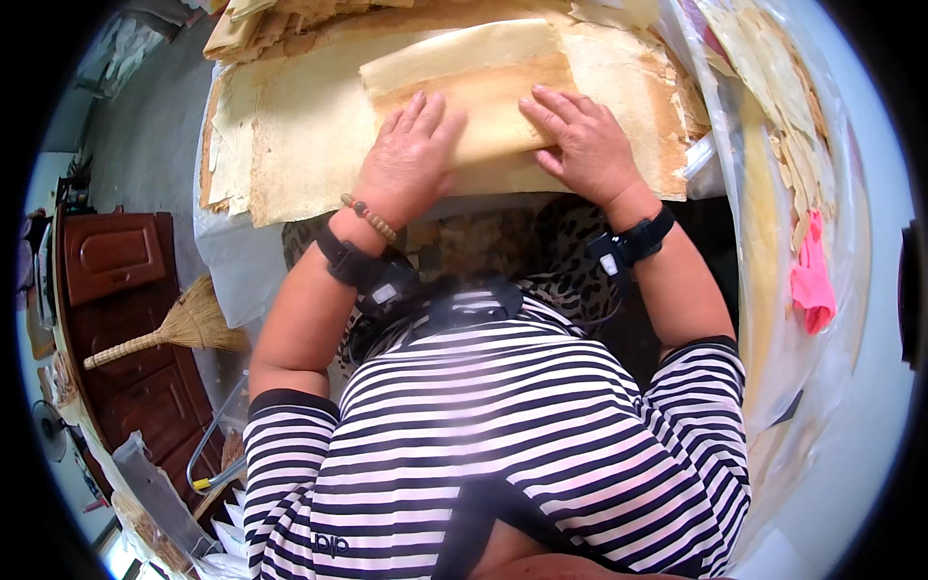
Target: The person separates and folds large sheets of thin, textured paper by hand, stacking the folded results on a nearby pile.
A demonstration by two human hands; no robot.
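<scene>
A thin, pale yellow sheet [474,92], folded over on itself with a browner band across it, lies on a larger cream sheet [309,126]. My left hand [411,145] rests along the folded sheet's left side, fingers stretched forward and its thumb hidden. On the right side, my right hand [585,140] presses with spread fingers, its thumb at the near fold. Both hands touch the folded piece, palms down. The sheets' material I cannot tell for certain.
Ragged brownish sheets [266,34] are stacked at the far left. More sheets [773,106] lie along the right under clear plastic, near a pink glove [814,275]. A straw broom [184,324] and a dark red cabinet [116,256] stand at the left.
</scene>
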